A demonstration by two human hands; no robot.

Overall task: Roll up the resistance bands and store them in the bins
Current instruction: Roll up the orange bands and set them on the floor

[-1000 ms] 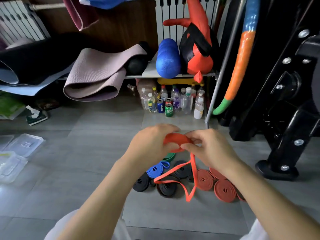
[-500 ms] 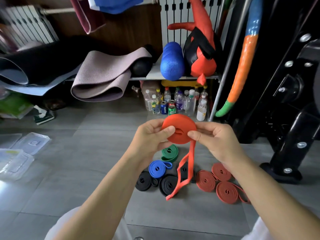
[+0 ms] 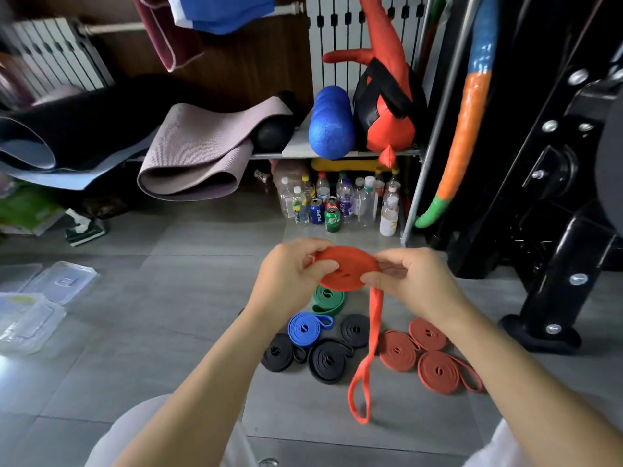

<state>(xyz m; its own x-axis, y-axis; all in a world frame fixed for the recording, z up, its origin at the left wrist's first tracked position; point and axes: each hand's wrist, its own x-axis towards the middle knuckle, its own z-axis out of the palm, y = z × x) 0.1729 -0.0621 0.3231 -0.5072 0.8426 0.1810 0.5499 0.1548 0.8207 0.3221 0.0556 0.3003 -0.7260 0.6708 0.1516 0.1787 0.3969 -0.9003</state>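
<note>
Head view: both hands pinched a flat orange coil over the grey tiled floor.

Left hand (image 3: 296,274) gripped the orange band (image 3: 347,269), thumb across the disc's face and fingers curled behind; right hand (image 3: 411,281) pinched the opposite rim. The rolled part was a tight, smooth rubber disc held between the hands. Its unrolled tail (image 3: 376,308) hung as a narrow doubled strip ending in a loop. On the floor (image 3: 168,332) below lay flat wound spirals: one green coil (image 3: 328,299), one blue coil (image 3: 305,328), three black coils (image 3: 327,360), three rust-red coils (image 3: 438,369), clustered, some touching. Clear plastic bins (image 3: 50,311), glossy and translucent, sat well apart at far left.
</note>
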